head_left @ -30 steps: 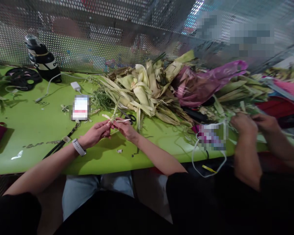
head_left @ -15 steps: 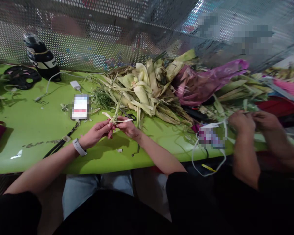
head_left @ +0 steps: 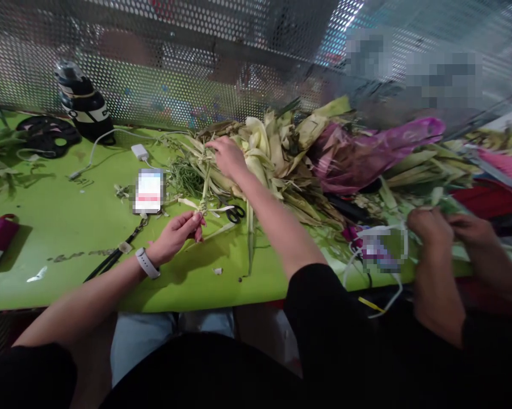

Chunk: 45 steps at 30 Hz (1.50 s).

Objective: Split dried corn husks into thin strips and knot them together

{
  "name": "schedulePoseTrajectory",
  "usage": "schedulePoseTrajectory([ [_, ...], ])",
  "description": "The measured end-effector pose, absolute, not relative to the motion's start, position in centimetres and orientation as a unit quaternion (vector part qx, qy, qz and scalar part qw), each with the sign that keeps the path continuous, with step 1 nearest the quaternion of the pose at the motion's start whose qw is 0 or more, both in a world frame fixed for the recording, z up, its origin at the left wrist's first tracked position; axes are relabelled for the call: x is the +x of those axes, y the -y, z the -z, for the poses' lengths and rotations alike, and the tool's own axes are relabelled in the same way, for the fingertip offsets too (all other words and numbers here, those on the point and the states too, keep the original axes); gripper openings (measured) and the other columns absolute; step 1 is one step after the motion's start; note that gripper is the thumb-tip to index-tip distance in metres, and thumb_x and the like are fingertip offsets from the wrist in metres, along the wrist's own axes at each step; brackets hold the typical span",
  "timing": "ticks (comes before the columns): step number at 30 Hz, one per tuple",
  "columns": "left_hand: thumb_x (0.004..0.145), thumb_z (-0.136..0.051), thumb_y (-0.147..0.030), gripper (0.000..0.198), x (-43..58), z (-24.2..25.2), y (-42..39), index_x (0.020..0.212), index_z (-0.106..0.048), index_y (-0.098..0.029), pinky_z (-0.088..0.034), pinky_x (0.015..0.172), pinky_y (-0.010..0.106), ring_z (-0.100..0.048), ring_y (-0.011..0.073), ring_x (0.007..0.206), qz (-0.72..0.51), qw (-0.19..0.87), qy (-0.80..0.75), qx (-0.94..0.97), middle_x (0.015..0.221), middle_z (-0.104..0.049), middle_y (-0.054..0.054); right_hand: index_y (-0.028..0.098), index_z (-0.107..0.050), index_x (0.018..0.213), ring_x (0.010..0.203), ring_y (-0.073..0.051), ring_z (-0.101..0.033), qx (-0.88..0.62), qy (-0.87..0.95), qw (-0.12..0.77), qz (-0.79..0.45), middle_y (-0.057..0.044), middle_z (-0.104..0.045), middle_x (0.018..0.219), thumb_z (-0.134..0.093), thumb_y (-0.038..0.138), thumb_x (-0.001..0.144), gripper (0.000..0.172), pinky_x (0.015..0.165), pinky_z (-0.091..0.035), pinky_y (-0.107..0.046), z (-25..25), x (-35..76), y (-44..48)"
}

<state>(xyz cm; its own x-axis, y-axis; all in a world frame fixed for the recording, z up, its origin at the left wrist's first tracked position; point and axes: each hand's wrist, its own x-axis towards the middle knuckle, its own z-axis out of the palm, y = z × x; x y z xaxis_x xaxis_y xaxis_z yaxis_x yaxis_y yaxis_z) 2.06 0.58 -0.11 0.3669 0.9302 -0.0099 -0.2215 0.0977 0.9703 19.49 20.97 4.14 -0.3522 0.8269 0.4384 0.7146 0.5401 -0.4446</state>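
My left hand (head_left: 183,230), with a white watch band at the wrist, pinches a small knotted piece of pale green corn husk (head_left: 203,205) above the table. Loose strips of it stick out to both sides, and one stands upward. My right hand (head_left: 228,156) is stretched out over the left part of the corn husk pile (head_left: 260,142). Its fingers are drawn together around a thin husk strip, though the fingertips show only in part. Black-handled scissors (head_left: 234,213) lie just right of the knotted piece, partly under husk.
A phone (head_left: 149,190) with a black strap, a white cable plug (head_left: 139,152) and a dark bottle (head_left: 85,108) are on the green table (head_left: 68,227). A pink plastic bag (head_left: 345,153) lies on the husks. At right, another person's hands (head_left: 449,227) work close by.
My right hand has left the knotted piece and moved up and away over the husk pile. My left hand keeps its pinch. The view has shifted slightly.
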Motion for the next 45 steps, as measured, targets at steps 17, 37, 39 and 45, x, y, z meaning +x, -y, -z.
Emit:
schedulePoseTrajectory([
  [17, 0.086, -0.067, -0.045, 0.030, 0.4, -0.2, -2.9, 0.084, -0.063, -0.016, -0.052, 0.061, 0.020, -0.051, 0.0068, 0.052, -0.583, 0.618, -0.359, 0.387, 0.058, -0.056, -0.004, 0.014, -0.066, 0.093, 0.098, -0.021, -0.065, -0.386, 0.739, 0.399, -0.382, -0.008, -0.071, 0.095, -0.054, 0.023, 0.086, 0.016, 0.100, -0.046, -0.042, -4.2, 19.7, -19.4],
  [37, 0.088, -0.066, -0.036, 0.021, 0.2, -0.6, -4.0, 0.080, -0.063, -0.016, -0.053, 0.056, 0.019, -0.049, 0.0059, 0.047, -0.615, 0.590, -0.404, 0.331, 0.055, -0.052, -0.005, 0.019, -0.067, 0.096, 0.065, -0.011, -0.060, -0.291, 0.465, 0.469, -0.692, 0.000, -0.065, 0.076, -0.066, 0.033, 0.086, 0.017, 0.069, -0.055, -0.027, -2.1, 19.5, -8.6],
  [39, 0.088, -0.066, -0.036, 0.022, 0.1, -0.5, -4.1, 0.079, -0.063, -0.016, -0.052, 0.056, 0.019, -0.050, 0.0063, 0.049, -0.624, 0.588, -0.398, 0.326, 0.057, -0.054, -0.004, 0.019, -0.067, 0.094, 0.062, -0.010, -0.059, -0.295, 0.487, 0.470, -0.675, 0.000, -0.064, 0.074, -0.067, 0.033, 0.086, 0.017, 0.067, -0.054, -0.027, -2.1, 19.2, -8.2],
  [45, 0.088, -0.065, -0.039, 0.024, -0.4, -0.3, -4.4, 0.079, -0.064, -0.018, -0.052, 0.061, 0.018, -0.058, 0.0073, 0.062, -0.645, 0.579, -0.386, 0.316, 0.069, -0.061, -0.001, 0.018, -0.068, 0.093, 0.061, -0.012, -0.063, -0.286, 0.552, 0.429, -0.655, -0.001, -0.067, 0.072, -0.066, 0.042, 0.086, 0.025, 0.065, -0.055, -0.029, -1.4, 18.6, -7.2],
])
